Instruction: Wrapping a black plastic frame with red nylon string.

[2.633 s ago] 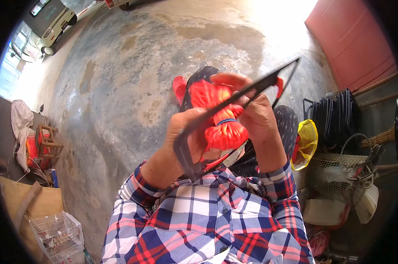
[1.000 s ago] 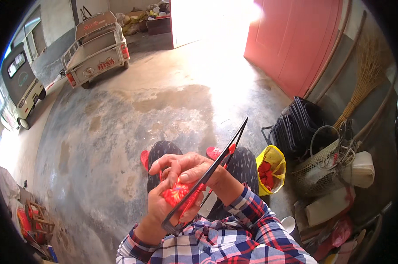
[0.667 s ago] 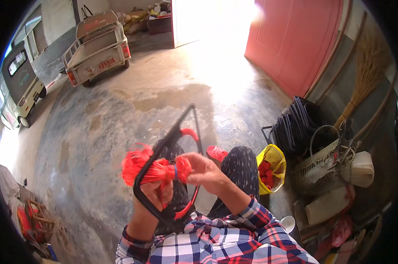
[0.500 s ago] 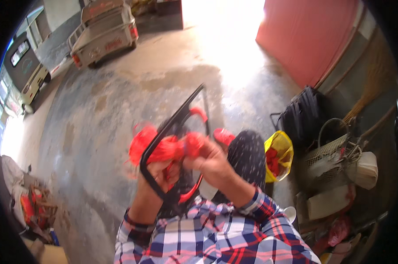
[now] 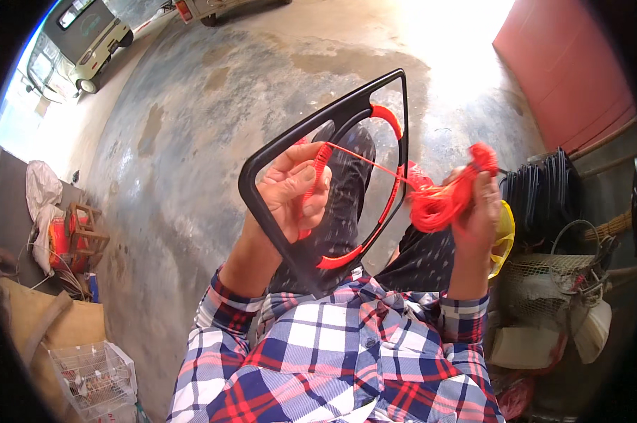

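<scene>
A black plastic frame, pointed at its far end, is held up tilted over my knees. Inside it sits a ring wrapped with red cord along several stretches. My left hand reaches through the frame, its fingers closed round a red-wrapped section on the ring's left side. To the right, my right hand grips a looped bundle of red cord, tied near its upper end. One strand runs straight from the wrapped section by my left fingers across the ring to that bundle.
Black stacked items, a yellow bag and a wire basket stand at the right. At the left are a wooden stool and a white wire rack. Vehicles stand far left; a red door is far right.
My hands were close together at the frame, with the bundle between them. Now my right hand has moved right with the bundle, drawing the strand straight. The frame has shifted right in view.
</scene>
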The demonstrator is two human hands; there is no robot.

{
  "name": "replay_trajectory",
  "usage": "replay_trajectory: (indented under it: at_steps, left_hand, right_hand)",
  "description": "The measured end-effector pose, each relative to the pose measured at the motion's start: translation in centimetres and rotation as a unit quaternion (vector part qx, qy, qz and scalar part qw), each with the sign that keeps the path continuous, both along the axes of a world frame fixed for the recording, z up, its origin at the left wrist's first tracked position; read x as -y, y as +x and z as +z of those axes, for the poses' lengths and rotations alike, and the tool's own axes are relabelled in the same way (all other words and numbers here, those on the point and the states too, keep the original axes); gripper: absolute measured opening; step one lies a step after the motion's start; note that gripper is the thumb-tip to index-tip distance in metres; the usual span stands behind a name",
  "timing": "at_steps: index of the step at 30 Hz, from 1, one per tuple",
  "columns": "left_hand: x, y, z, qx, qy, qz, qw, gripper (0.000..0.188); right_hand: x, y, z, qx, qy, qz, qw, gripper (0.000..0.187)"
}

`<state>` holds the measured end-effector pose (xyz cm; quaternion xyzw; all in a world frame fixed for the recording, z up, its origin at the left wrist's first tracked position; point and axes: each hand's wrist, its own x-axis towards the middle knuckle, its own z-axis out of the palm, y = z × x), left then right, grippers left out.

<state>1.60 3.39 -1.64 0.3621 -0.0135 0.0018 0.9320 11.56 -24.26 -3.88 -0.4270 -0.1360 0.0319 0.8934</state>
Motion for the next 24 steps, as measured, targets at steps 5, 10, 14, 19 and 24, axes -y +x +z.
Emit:
replay_trajectory:
  at_steps: [5,10,14,19,24]
  left_hand:
    - [0.1,0.0,0.2,-0.013,-0.038,-0.033,0.999,0.035]
    - [0.1,0.8,1.1,0.013,-0.002,-0.158,0.987,0.039]
    - [3.4,-0.4,3.8,-0.025,0.084,-0.013,0.996,0.039]
    - [4.5,-0.3,3.4,-0.095,-0.071,-0.205,0.972,0.045]
    - [7.1,-0.2,4.1,-0.103,-0.204,-0.123,0.966,0.043]
  right_hand:
    - [-2.8,-2.2,-3.6,0.0,-0.233,0.111,0.966,0.023]
    - [-6.3,-0.5,-3.3,0.083,-0.398,0.103,0.908,0.023]
    - [-9.9,1.0,0.2,0.011,-0.139,0.137,0.981,0.022]
    - [-11.0,1.1,3.7,-0.071,0.08,0.302,0.947,0.017]
    - [-10.5,2.1,4.9,0.248,0.039,0.44,0.862,0.024]
